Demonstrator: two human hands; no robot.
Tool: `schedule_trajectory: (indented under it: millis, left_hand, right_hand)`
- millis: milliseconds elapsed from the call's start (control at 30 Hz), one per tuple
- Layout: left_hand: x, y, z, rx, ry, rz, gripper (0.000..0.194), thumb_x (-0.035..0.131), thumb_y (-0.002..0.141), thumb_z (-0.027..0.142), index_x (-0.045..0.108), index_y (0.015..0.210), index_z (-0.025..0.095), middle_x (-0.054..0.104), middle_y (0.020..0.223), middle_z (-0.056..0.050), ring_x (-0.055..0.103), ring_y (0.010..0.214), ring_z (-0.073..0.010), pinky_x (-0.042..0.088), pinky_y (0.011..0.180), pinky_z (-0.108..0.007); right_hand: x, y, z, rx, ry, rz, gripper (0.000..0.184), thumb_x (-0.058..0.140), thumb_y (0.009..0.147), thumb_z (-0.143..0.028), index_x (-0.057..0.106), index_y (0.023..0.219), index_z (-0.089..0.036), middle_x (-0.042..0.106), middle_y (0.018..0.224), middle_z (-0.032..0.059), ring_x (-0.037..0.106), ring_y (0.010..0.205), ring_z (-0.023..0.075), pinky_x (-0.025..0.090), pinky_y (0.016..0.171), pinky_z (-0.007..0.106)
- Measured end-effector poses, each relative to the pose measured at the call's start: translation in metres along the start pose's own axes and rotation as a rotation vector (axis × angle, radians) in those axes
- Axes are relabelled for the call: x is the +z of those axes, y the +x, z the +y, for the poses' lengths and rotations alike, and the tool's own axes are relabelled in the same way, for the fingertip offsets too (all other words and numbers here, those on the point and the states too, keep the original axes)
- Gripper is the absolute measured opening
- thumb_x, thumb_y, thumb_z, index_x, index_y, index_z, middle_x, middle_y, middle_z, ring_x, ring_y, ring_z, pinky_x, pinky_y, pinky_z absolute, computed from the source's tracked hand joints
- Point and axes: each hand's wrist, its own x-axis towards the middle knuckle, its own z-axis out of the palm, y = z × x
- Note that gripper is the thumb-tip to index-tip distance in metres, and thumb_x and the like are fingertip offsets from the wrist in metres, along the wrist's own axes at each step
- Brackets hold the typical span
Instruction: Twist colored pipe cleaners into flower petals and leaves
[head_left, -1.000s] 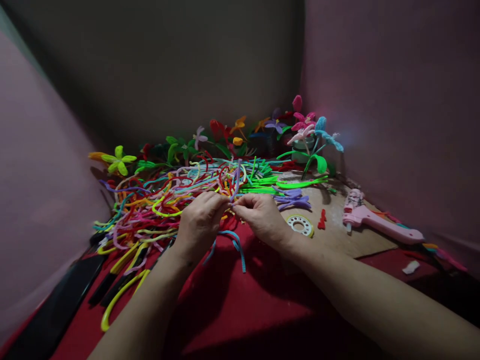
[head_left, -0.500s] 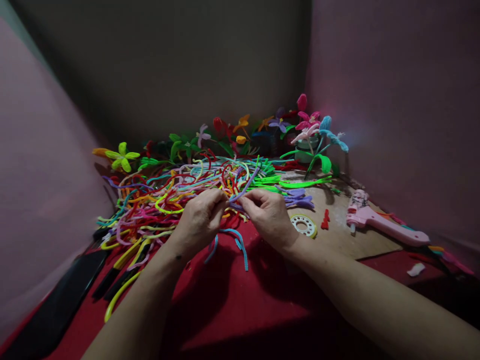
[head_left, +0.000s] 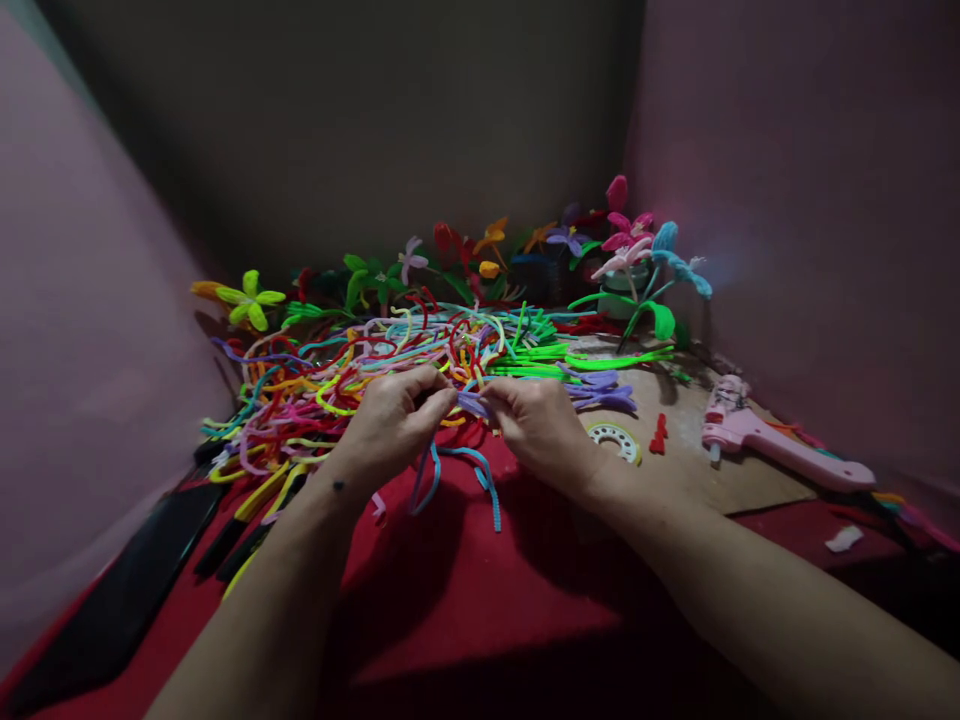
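A fuzzy, bent purple chenille stem spans the small gap between the hands at the centre of the frame, in front of a tangled heap of curling, plush multicoloured stems and above the smooth red counter. The left hand and right hand each have their grip pinched closed on it, thumb against curled fingers. Both forearms reach in from the lower corners, angled inward, knuckles up, fingertips nearly meeting.
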Motion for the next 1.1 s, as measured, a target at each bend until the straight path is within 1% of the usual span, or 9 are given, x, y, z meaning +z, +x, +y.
schedule_trajectory:
  millis: [67,167,267,433,533,633,767,900,1100]
  left_hand:
    - [-0.001,0.001,0.002,-0.048,-0.033,0.012,0.02,0.049,0.073,0.028,0.056,0.06,0.015,0.043,0.05,0.003,0.036,0.048,-0.0084,0.027,0.046,-0.021]
    - [-0.003,0.001,0.0,-0.056,-0.077,-0.024,0.021,0.049,0.073,0.029,0.057,0.062,0.014,0.043,0.05,0.003,0.036,0.048,-0.0084,0.027,0.046,-0.021]
    - [-0.004,0.002,-0.006,-0.003,-0.071,-0.076,0.021,0.048,0.075,0.029,0.059,0.066,0.014,0.047,0.055,0.002,0.039,0.051,-0.0091,0.03,0.048,-0.021]
    - [-0.001,0.002,-0.01,0.058,-0.028,-0.095,0.019,0.049,0.075,0.027,0.06,0.067,0.014,0.052,0.06,0.001,0.045,0.056,-0.0106,0.033,0.052,-0.022]
    - [-0.001,0.002,-0.007,0.015,-0.047,-0.094,0.019,0.049,0.075,0.027,0.061,0.067,0.014,0.054,0.061,0.0,0.046,0.057,-0.0109,0.034,0.052,-0.022]
    - [-0.001,0.002,-0.004,-0.046,-0.117,-0.072,0.02,0.052,0.073,0.029,0.061,0.065,0.014,0.052,0.058,0.001,0.045,0.054,-0.0101,0.033,0.049,-0.021]
    - [0.003,0.001,-0.004,-0.167,-0.296,-0.046,0.022,0.054,0.072,0.031,0.055,0.058,0.014,0.039,0.046,0.005,0.032,0.041,-0.0053,0.025,0.04,-0.019]
    - [0.011,0.0,-0.002,-0.265,-0.406,-0.012,0.019,0.053,0.073,0.03,0.052,0.06,0.015,0.039,0.044,0.007,0.031,0.036,-0.0044,0.022,0.036,-0.017]
    - [0.017,0.0,0.002,-0.231,-0.35,0.091,0.012,0.052,0.073,0.023,0.055,0.065,0.015,0.044,0.042,0.006,0.036,0.035,-0.0044,0.028,0.036,-0.016]
  right_hand:
    - [-0.001,0.001,-0.002,0.122,0.21,-0.067,0.019,0.051,0.078,-0.019,0.064,0.065,-0.016,0.06,0.055,0.0018,0.049,0.048,0.0097,0.033,0.053,0.024]
    - [-0.005,0.004,-0.003,0.23,0.535,-0.244,0.022,0.048,0.079,-0.02,0.062,0.063,-0.014,0.058,0.05,0.0004,0.05,0.043,0.0089,0.037,0.048,0.021]
    - [-0.007,0.007,-0.003,0.257,0.668,-0.34,0.021,0.047,0.078,-0.019,0.064,0.067,-0.012,0.061,0.054,0.0018,0.055,0.047,0.0096,0.042,0.051,0.022]
    - [-0.009,0.007,-0.005,0.182,0.53,-0.346,0.025,0.049,0.079,-0.021,0.063,0.061,-0.012,0.062,0.055,0.0024,0.056,0.05,0.0099,0.043,0.053,0.022]
    - [-0.01,0.008,-0.008,0.233,0.515,-0.418,0.022,0.051,0.078,-0.017,0.061,0.058,-0.013,0.062,0.052,0.0013,0.056,0.047,0.0096,0.043,0.051,0.021]
    - [-0.008,0.008,-0.01,0.323,0.603,-0.423,0.019,0.051,0.078,-0.015,0.06,0.062,-0.012,0.062,0.053,0.0009,0.057,0.047,0.0094,0.045,0.052,0.022]
    - [0.0,0.007,-0.007,0.383,0.79,-0.382,0.017,0.049,0.079,-0.018,0.06,0.067,-0.012,0.063,0.056,0.0018,0.06,0.051,0.0108,0.048,0.055,0.024]
    - [0.007,0.004,-0.006,0.44,0.95,-0.32,0.021,0.054,0.075,-0.024,0.058,0.06,-0.011,0.061,0.055,0.0021,0.059,0.053,0.0113,0.047,0.058,0.025]
    - [0.01,-0.001,-0.003,0.553,1.166,-0.378,0.017,0.055,0.073,-0.023,0.062,0.065,-0.009,0.062,0.055,0.0035,0.058,0.05,0.0119,0.047,0.055,0.025]
